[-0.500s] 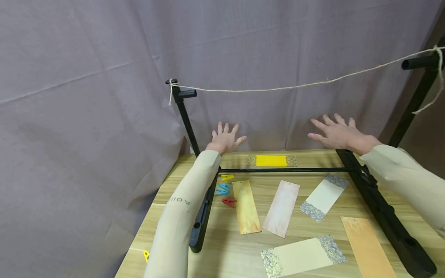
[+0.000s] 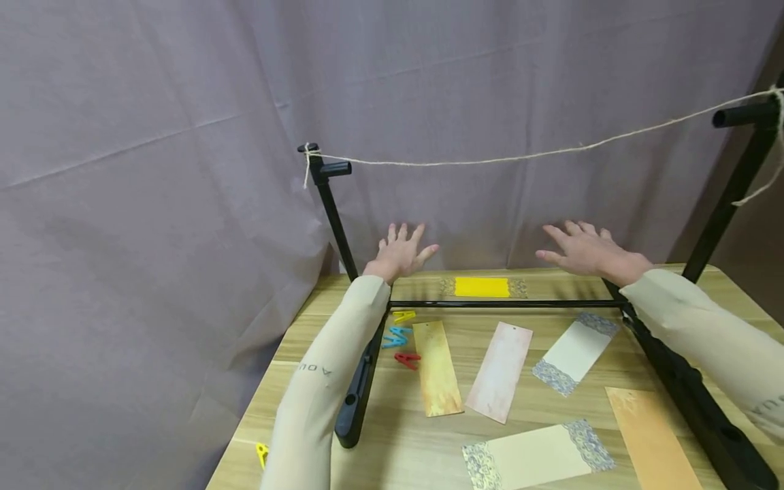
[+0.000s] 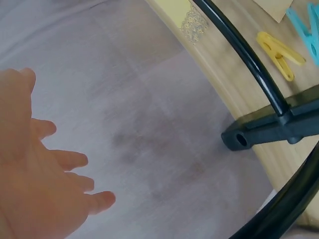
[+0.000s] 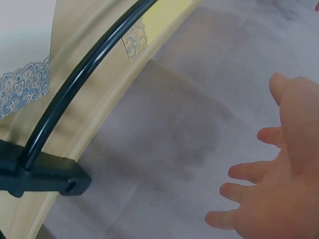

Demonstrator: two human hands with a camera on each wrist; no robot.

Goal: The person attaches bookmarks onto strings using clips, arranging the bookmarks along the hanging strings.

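Both hands reach out past the table's far edge, fingers spread, and neither holds anything. In the head view the left hand (image 2: 400, 254) is beside the left post of a black stand (image 2: 333, 218). The right hand (image 2: 588, 252) is held out left of the right post. A twine line (image 2: 453, 163) runs between the tops of the posts, above both hands. Below and between them lies a yellow card with lace-patterned ends (image 2: 482, 286). The left wrist view shows the left hand (image 3: 45, 169) in front of grey cloth; the right wrist view shows the right hand (image 4: 279, 174) likewise.
On the wooden table (image 2: 294, 395) lie a gold card (image 2: 438, 367), a pinkish card (image 2: 499, 371), two lace-ended cards (image 2: 576, 354) and an orange card (image 2: 652, 435). Blue clothespins (image 2: 397, 337), a red one (image 2: 407, 359) and yellow ones (image 2: 404, 316) sit at the left. A crossbar (image 2: 502, 304) joins the stand's feet.
The right hand has come slightly lower and to the left in the head view. The left hand has barely moved. The whole scene shifts a little down and right with the head.
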